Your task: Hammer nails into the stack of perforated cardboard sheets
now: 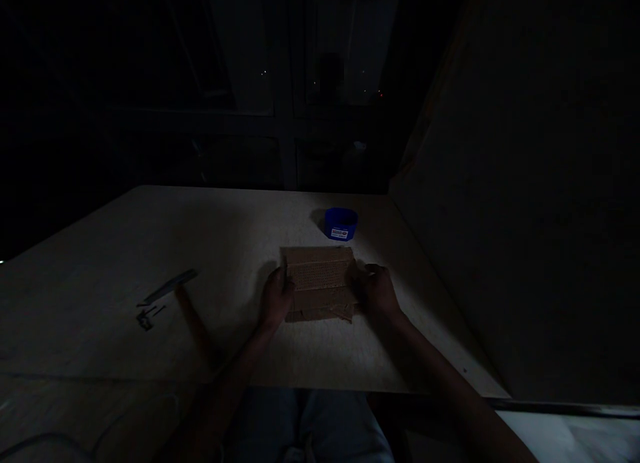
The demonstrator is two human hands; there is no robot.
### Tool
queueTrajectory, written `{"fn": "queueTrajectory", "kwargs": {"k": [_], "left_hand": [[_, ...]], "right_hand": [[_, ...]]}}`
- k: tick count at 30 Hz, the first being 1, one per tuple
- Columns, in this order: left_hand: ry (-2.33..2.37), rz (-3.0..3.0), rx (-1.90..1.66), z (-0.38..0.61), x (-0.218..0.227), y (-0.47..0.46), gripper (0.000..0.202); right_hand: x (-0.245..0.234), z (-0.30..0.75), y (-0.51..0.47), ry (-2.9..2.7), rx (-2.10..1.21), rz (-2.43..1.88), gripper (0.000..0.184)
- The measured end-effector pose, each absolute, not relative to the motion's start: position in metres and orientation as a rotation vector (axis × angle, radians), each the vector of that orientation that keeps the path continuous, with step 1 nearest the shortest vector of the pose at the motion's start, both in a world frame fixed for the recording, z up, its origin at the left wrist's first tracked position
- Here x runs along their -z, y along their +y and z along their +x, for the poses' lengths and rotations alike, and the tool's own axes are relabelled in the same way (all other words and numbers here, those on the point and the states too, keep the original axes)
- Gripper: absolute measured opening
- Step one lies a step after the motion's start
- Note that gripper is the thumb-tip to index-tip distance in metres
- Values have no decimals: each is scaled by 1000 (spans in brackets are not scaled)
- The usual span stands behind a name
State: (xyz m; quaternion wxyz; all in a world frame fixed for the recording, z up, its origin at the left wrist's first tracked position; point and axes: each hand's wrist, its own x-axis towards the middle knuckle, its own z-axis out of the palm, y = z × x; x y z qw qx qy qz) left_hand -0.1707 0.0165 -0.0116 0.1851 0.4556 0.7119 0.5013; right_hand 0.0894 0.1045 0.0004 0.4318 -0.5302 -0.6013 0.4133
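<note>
A brown piece of cardboard [320, 275] with torn edges and fold lines lies on the table before me, between my two hands. My left hand [277, 296] grips its left edge, with the thumb over the top. At the right edge, my right hand [381, 291] has its fingers curled against the cardboard; shadow hides the fingertips. Just beyond the cardboard stands a blue open container [341, 224] with a white label on its front.
A hammer [193, 316] with a wooden handle lies on the left of the table [235, 230]. Beside its head are several nails or small metal pieces [145, 318]. A tall panel [520, 203] rises along the right side. A cable [45, 438] runs at the lower left. The room is dim.
</note>
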Motion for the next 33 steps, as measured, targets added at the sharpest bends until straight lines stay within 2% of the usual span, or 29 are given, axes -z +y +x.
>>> {"fn": "queueTrajectory", "kwargs": {"k": [4, 8, 11, 16, 24, 29, 33], "left_hand": [[2102, 1658, -1310, -170, 10, 11, 53], [2019, 2135, -1011, -168, 13, 10, 50], [1997, 2270, -811, -167, 22, 9, 48], [2040, 2314, -730, -168, 32, 6, 51], [2007, 2323, -736, -169, 33, 4, 58], [1941, 2225, -878, -171, 31, 1, 59], [1988, 2078, -1144, -173, 24, -14, 53]], "right_hand": [[-27, 80, 101, -1997, -453, -1201, 40], [-26, 56, 96, -2435, -253, -822, 46], [-2, 44, 94, -2538, -149, -824, 49], [24, 42, 88, -2495, -59, -867, 48], [22, 39, 83, -2438, -15, -841, 45], [19, 47, 79, -2280, -82, -772, 36], [16, 60, 75, -2037, -76, -858, 29]]}}
